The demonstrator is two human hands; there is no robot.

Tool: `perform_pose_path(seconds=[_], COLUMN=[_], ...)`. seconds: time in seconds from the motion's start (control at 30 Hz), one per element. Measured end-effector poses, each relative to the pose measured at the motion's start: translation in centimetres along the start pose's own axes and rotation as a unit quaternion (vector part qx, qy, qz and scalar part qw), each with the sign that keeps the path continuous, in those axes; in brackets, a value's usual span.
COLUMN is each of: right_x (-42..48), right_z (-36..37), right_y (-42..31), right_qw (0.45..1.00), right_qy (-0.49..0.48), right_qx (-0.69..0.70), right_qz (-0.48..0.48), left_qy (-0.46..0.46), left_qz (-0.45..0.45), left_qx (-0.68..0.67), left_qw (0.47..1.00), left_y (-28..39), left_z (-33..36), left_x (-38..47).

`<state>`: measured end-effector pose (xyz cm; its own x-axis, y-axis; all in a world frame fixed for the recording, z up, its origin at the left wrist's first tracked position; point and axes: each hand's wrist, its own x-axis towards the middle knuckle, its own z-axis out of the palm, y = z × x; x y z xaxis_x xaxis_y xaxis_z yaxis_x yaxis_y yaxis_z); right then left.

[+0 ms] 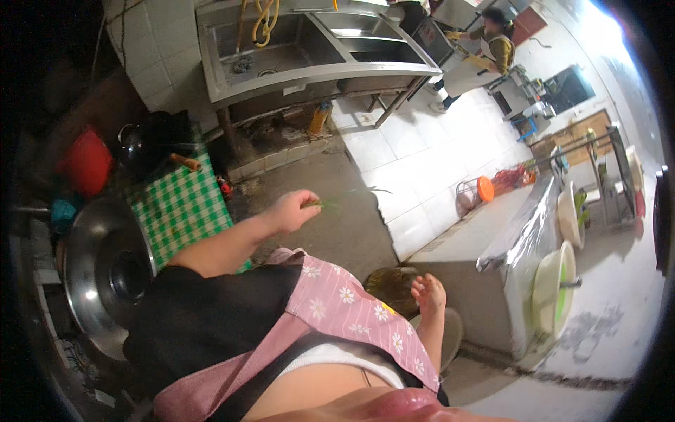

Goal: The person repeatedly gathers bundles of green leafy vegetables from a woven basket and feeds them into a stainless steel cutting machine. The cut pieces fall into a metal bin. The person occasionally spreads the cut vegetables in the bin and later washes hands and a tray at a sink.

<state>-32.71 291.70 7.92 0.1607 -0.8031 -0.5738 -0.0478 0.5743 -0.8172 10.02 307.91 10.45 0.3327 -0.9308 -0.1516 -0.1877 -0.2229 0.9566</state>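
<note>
My left hand [296, 212] reaches out over the grey floor with thumb and fingers pinched on a thin green stalk [329, 204]. The stalk's blurred tip points away from me, towards the white tiles. Lower on the right, my right hand [430, 293] hangs beside my pink flowered apron [350, 295], its fingers loosely curled and nothing visible in them. Close to it are a brown round vessel [387, 287], partly hidden by the apron, and a pale bucket [452, 337] behind my forearm.
A steel double sink [327, 69] with a yellow hose [266, 24] stands ahead. Left are a green checkered cloth [182, 200] and a large steel basin [87, 295]. A counter [464, 258] on the right bears pale basins [546, 295]. A person [474, 68] stands beyond the sink.
</note>
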Motion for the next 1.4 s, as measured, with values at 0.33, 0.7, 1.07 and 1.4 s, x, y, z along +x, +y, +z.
perform_pose_path(seconds=[0.33, 0.7, 1.07, 1.4], right_x=[28.7, 60.7, 66.8, 72.9], right_z=[-2.5, 41.8, 70.9, 100.9], right_y=[-15.4, -48.0, -62.4, -65.4], right_qw=[0.993, 0.914, 0.833, 0.664], right_qy=[0.086, -0.331, -0.411, -0.470], right_qx=[0.029, -0.173, -0.282, -0.323], right_qz=[0.074, -0.157, -0.240, -0.483], left_qy=[0.086, 0.319, 0.237, 0.309], left_qz=[0.124, 0.037, 0.032, -0.192], left_qx=[-0.125, -0.258, -0.188, 0.068], left_qw=[0.981, 0.911, 0.952, 0.929], left_y=[11.6, 14.0, 17.1, 12.4], left_z=[-6.7, -15.3, -24.8, -29.2], left_x=[29.0, 45.0, 67.6, 83.4])
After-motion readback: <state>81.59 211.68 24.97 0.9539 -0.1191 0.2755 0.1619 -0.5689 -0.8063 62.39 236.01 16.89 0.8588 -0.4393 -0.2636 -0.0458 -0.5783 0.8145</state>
